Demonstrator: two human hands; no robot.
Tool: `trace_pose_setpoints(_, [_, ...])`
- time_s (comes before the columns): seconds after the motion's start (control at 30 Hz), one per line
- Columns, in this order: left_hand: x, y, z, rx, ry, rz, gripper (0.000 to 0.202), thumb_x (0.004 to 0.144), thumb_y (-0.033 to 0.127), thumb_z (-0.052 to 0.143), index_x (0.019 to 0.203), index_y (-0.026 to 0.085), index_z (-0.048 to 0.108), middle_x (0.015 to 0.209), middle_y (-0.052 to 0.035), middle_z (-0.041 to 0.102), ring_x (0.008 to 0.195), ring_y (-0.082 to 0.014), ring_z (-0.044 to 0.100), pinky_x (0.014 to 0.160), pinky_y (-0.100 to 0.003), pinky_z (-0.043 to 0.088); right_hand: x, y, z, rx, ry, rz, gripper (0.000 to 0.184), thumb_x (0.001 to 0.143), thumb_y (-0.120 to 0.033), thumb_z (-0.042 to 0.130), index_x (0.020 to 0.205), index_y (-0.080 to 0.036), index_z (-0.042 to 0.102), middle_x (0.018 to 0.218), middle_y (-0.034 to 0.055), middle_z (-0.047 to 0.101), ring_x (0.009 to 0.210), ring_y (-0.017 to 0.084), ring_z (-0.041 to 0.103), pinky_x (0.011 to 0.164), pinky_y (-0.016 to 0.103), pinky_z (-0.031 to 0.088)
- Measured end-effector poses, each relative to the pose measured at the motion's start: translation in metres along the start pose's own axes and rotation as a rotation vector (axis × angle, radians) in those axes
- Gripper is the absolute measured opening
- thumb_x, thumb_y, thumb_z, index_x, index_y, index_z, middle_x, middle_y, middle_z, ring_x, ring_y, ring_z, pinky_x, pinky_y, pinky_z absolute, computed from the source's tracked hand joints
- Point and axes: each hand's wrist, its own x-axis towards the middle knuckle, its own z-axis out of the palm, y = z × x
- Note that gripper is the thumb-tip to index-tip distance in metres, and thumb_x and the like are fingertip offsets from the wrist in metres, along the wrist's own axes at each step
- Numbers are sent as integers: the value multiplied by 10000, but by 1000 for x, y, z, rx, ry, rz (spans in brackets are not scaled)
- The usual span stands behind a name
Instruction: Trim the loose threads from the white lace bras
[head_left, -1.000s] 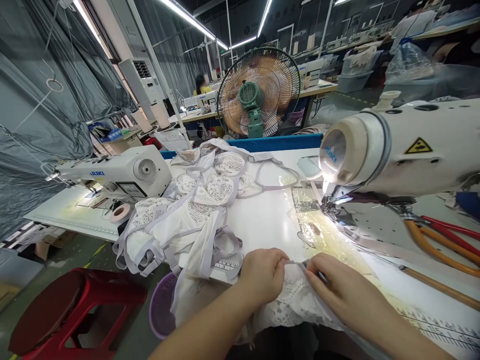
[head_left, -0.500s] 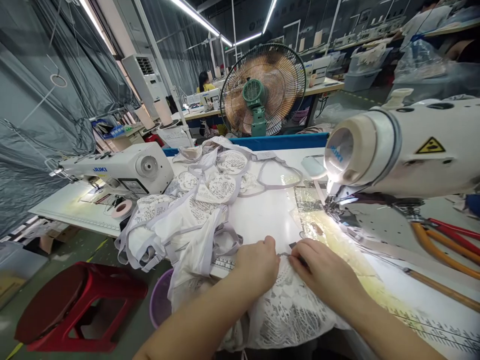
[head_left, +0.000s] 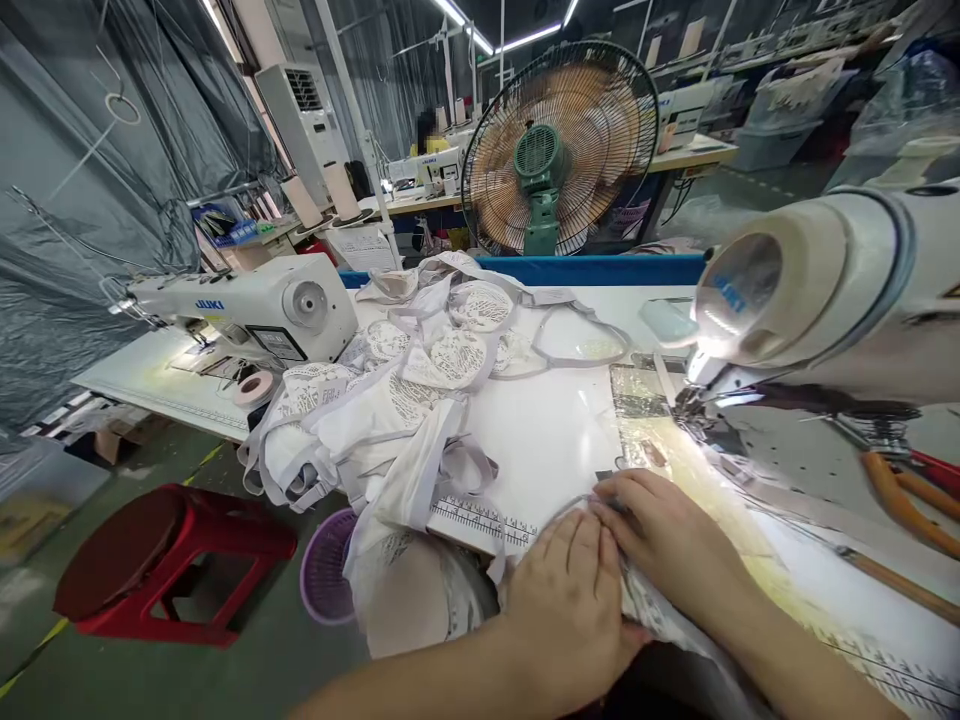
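Note:
At the front edge of the table, a white lace bra (head_left: pixel 651 607) with greyish trim lies under and between my hands. My left hand (head_left: pixel 564 598) is closed over its upper part, with the fingers together and the thumb below. Right beside it, my right hand (head_left: pixel 667 530) pinches the trimmed edge; its fingertips nearly touch the left fingers. Much of the garment is hidden by both hands. A small dark tab (head_left: pixel 604 476) shows just above the right fingertips. To the left spreads a pile of similar lace bras (head_left: pixel 450 360), with one hanging over the table edge.
A sewing machine head (head_left: pixel 810 280) with a lit needle area stands at right, orange-handled scissors (head_left: pixel 896 495) near it. Another sewing machine (head_left: pixel 262 305) is at left. A purple basket (head_left: pixel 328 575) and red stool (head_left: pixel 180 560) stand below. A large fan (head_left: pixel 559 150) is behind the table.
My left hand has gone from a fist on the edge to lying over the fabric, closer to my right hand. The lace has been gathered rightward, and the view has shifted slightly.

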Motion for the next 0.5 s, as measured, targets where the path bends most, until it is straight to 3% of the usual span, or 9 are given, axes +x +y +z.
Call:
trace_pose_setpoints(0.1, [6, -12, -1, 18, -33, 101, 632, 870, 528, 373, 1249, 33, 479, 1286, -167, 521, 1224, -264, 440, 1034, -350, 343, -11, -2, -12, 35, 76, 81, 257, 875, -379, 397, 851, -202, 582, 889, 78, 597, 709, 179, 615, 622, 321, 532])
trace_pose_setpoints(0.2, [7, -19, -4, -9, -67, 145, 626, 863, 532, 381, 1245, 47, 487, 1301, -160, 511, 1219, -260, 446, 1032, -345, 341, -41, -8, -21, 53, 124, 181, 280, 854, -461, 457, 947, -217, 559, 967, 74, 560, 600, 134, 610, 534, 267, 534])
trace_pose_setpoints(0.33, [6, -22, -3, -37, -66, 153, 645, 867, 541, 368, 1267, 44, 464, 1319, -154, 492, 1217, -259, 443, 1031, -335, 329, -82, -19, -16, -121, 144, 88, 328, 853, -487, 451, 1018, -211, 516, 961, 98, 555, 762, 205, 645, 518, 272, 527])
trace_pose_setpoints(0.43, [8, -25, -3, -47, -97, 170, 685, 859, 573, 367, 1284, 41, 442, 1319, -159, 486, 1215, -270, 435, 1020, -344, 330, -87, -26, -14, -101, 190, 43, 202, 876, -385, 438, 956, -217, 516, 908, 91, 570, 852, 219, 633, 596, 280, 540])
trace_pose_setpoints(0.5, [12, -28, -6, -74, -122, 165, 709, 847, 600, 370, 1286, 47, 437, 1301, -158, 499, 1183, -270, 455, 981, -344, 365, -79, -27, -19, 7, 195, 111, 171, 864, -380, 454, 904, -228, 522, 864, 69, 591, 809, 201, 639, 613, 269, 546])
